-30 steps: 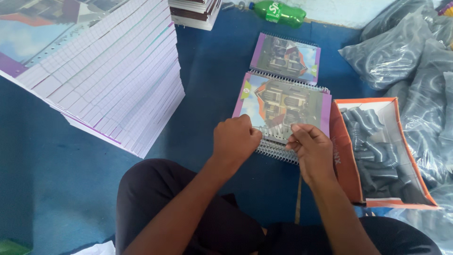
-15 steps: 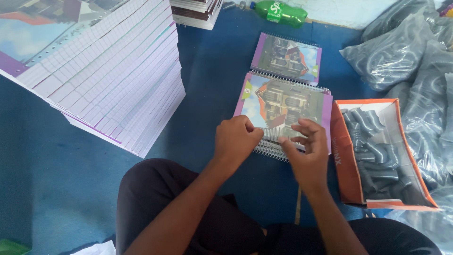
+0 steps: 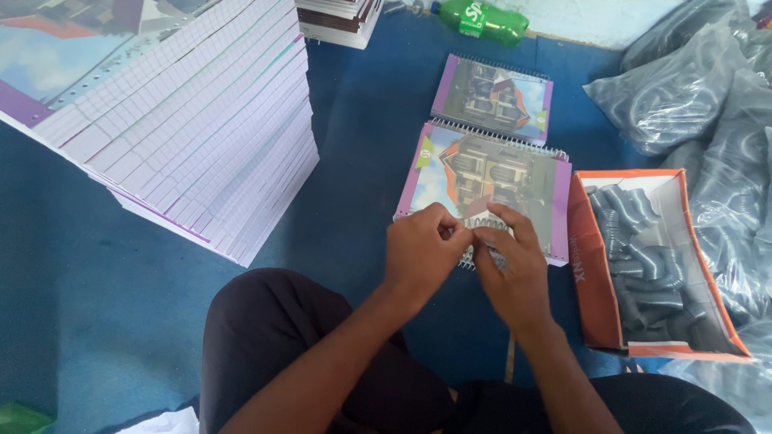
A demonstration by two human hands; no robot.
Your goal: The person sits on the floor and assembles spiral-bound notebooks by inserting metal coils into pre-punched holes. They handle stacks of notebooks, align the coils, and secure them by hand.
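Orange box (right), green bottle

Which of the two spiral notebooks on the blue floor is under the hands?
The nearer notebook, beside the orange box; both hands work at its near edge. The farther notebook lies untouched.

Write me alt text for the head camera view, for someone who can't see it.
Seated on a blue floor, a person's left hand and right hand meet, fingers pinched at the near edge of a purple-bordered spiral notebook. A tall stack of unbound pages stands left; an orange box of grey coils sits right.
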